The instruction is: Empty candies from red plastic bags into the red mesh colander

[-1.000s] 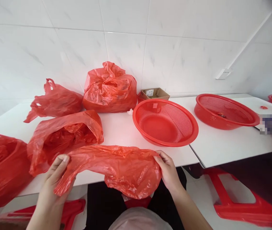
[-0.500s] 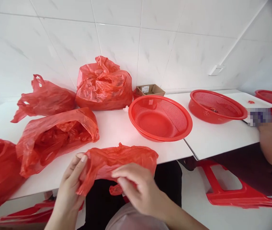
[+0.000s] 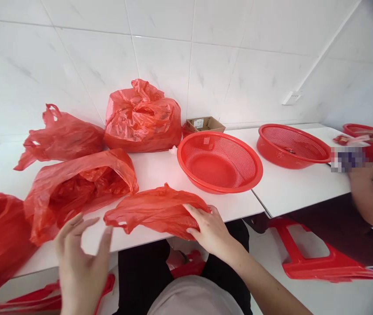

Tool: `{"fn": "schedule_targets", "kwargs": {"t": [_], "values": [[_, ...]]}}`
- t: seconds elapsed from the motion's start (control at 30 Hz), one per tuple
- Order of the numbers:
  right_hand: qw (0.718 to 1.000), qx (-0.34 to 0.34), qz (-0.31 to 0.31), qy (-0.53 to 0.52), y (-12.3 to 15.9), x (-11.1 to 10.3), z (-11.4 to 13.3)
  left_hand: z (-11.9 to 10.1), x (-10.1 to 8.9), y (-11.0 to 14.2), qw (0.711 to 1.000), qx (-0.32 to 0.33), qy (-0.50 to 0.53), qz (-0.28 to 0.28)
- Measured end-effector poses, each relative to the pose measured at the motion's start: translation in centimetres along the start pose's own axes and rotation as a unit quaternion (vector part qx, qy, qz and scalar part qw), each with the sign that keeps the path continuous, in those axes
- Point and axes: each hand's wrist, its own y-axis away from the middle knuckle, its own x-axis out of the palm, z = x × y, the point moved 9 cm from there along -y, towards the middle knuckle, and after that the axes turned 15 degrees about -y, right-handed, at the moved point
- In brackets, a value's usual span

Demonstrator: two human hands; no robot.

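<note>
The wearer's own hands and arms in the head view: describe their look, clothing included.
The left hand and right hand are both bare: no gloves, and no rings, watch or bracelet that I can see. No sleeve covers the visible part of either forearm. No cables run along them. Below, a pale greyish top shows.

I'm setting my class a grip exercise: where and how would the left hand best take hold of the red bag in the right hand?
Probably by pinching the red bag at its narrow left end, coming from the left: the thin film tapers there, and that end is free near the open left hand, while the right hand holds the opposite end.
</note>
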Motion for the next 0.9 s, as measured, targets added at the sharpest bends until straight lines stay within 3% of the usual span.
{"fn": "schedule_targets", "kwargs": {"t": [0.03, 0.1, 0.13, 0.2, 0.27, 0.33, 0.43, 0.5, 0.63, 0.77, 0.9], "values": [[1.0, -0.002, 0.003, -0.015, -0.1, 0.1, 0.3, -2.6, 0.5, 1.3, 0.994, 0.092, -0.044, -0.026], [0.999, -0.017, 0.017, -0.046, -0.3, 0.4, 1.3, -6.7, 3.8, 4.0, 0.966, 0.246, -0.074, 0.027], [0.997, -0.03, 0.027, -0.059, -0.3, 0.5, 1.7, -8.0, 6.0, 5.1, 0.94, 0.314, -0.112, 0.067], [0.995, -0.053, 0.043, -0.078, -0.1, 0.7, 2.5, -8.0, 9.4, 5.6, 0.899, 0.378, -0.199, 0.097], [0.993, -0.062, 0.055, -0.088, 0.5, 0.6, 2.5, -6.0, 12.2, 4.0, 0.879, 0.372, -0.266, 0.137], [0.994, -0.047, 0.052, -0.089, 1.2, 0.0, 1.7, -3.8, 13.3, 1.7, 0.869, 0.355, -0.308, 0.153], [0.997, 0.009, 0.033, -0.074, 2.6, -1.2, -0.7, -2.1, 12.4, -1.6, 0.873, 0.325, -0.337, 0.139], [0.997, 0.036, 0.023, -0.059, 3.2, -1.8, -2.3, -1.4, 11.4, -2.9, 0.89, 0.283, -0.323, 0.15], [0.999, 0.032, -0.002, -0.021, 3.3, -2.4, -3.2, -1.1, 11.8, -2.9, 0.927, 0.209, -0.169, 0.262], [0.998, 0.058, -0.018, 0.016, 1.9, -1.3, -4.1, -0.8, 15.0, -1.6, 0.912, 0.107, -0.049, 0.394], [0.993, 0.116, -0.02, 0.015, 0.7, 0.1, -6.0, -2.3, 16.0, -1.6, 0.895, 0.074, -0.013, 0.439]]}}
